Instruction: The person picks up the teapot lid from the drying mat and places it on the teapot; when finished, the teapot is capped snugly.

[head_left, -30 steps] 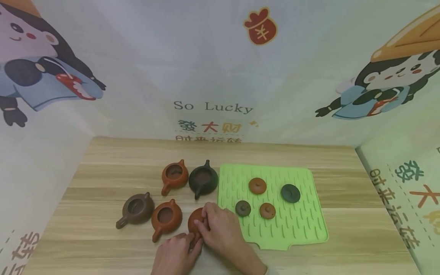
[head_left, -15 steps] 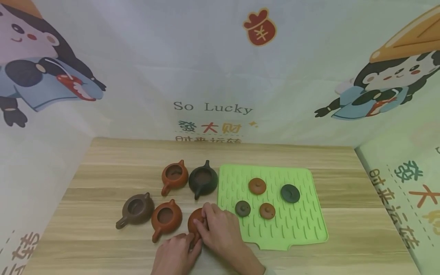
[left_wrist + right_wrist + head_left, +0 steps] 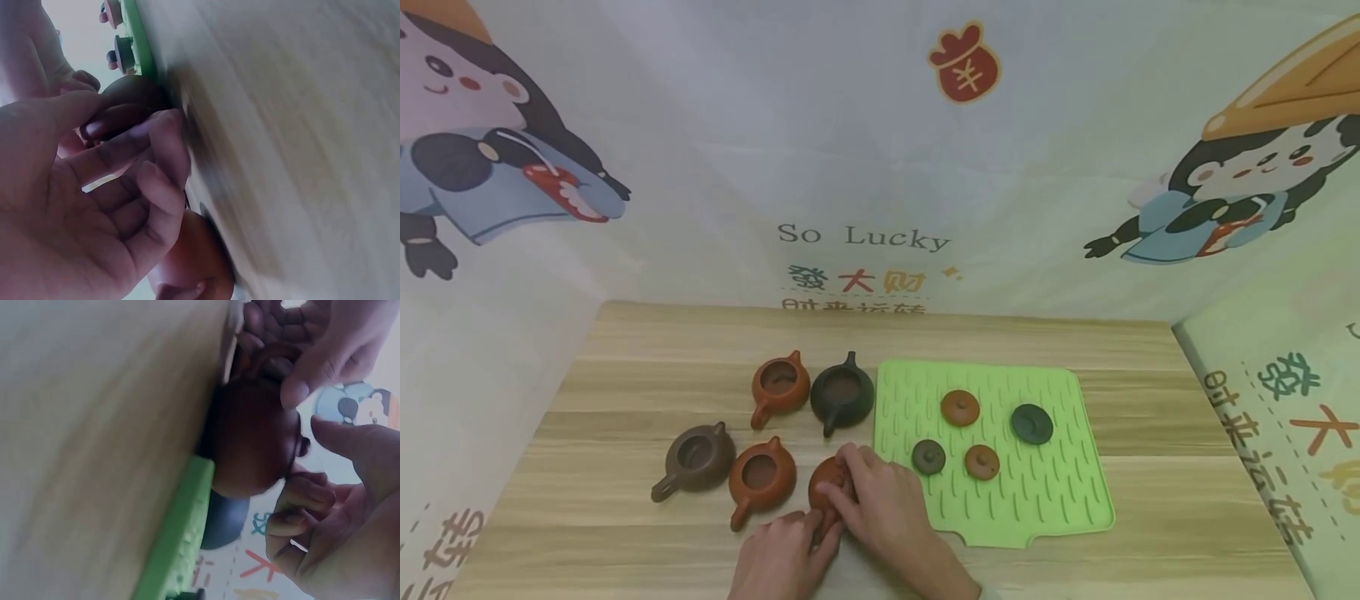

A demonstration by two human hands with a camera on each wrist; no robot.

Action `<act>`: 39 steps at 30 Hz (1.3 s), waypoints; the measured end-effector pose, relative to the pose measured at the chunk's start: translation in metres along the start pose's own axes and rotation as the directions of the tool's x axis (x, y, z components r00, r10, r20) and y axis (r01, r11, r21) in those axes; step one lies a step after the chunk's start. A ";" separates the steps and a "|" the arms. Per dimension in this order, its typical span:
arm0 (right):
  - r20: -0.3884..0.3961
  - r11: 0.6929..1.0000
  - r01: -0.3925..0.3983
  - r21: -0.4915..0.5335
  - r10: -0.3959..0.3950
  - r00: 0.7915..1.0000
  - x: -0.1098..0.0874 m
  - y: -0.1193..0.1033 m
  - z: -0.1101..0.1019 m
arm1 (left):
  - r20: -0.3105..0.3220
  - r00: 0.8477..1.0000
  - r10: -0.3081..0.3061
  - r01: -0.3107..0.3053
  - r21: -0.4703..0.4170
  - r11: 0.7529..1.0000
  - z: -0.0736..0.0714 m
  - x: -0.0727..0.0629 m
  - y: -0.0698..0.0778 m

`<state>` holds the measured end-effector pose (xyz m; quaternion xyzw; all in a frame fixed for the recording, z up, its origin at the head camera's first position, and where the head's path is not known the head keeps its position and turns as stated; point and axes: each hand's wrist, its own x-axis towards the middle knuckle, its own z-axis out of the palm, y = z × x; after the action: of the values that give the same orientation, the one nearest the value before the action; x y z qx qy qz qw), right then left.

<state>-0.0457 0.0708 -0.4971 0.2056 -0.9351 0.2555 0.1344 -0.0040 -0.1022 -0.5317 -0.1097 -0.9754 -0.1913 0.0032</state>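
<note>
- Teapot [image 3: 253,434], one, left of green mat [image 3: 1037,496]: lid [image 3: 305,447] apparently seated; left hand [image 3: 784,552] pinching handle, right hand [image 3: 886,504] gripping lid.
- Lidless teapots [image 3: 763,475], four, left of mat: uncovered.
- Loose lids [image 3: 960,408], four, on mat: unplaced.

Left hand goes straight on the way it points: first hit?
Probably the body of the reddish teapot, just beyond the handle the left hand grips; depth is hard to judge.
</note>
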 end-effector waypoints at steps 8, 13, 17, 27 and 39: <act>0.041 0.974 -0.132 0.182 0.126 0.991 0.013 0.009 -0.056 | 0.016 0.999 -0.031 0.033 -0.130 0.991 -0.041 0.008 0.005; 0.010 0.926 -0.274 0.261 0.281 0.960 0.019 0.049 -0.107 | -0.137 0.991 -0.004 -0.014 -0.134 0.991 -0.070 0.029 0.002; -0.108 0.909 -0.309 0.279 0.349 0.931 0.012 0.094 -0.141 | -0.232 0.972 0.040 -0.079 -0.160 0.984 -0.051 0.058 -0.020; -0.106 0.871 -0.442 0.213 0.471 0.876 -0.022 0.167 -0.172 | -0.256 0.961 0.109 -0.148 -0.138 0.979 -0.031 0.117 -0.018; 0.026 0.853 -0.491 0.176 0.494 0.869 -0.028 0.190 -0.165 | -0.003 1.000 -0.025 0.024 -0.093 0.995 -0.029 0.133 -0.010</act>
<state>-0.0829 0.3163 -0.4500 -0.0319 -0.9287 0.3653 0.0554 -0.1368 -0.0940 -0.5026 -0.0974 -0.9666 -0.2369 -0.0022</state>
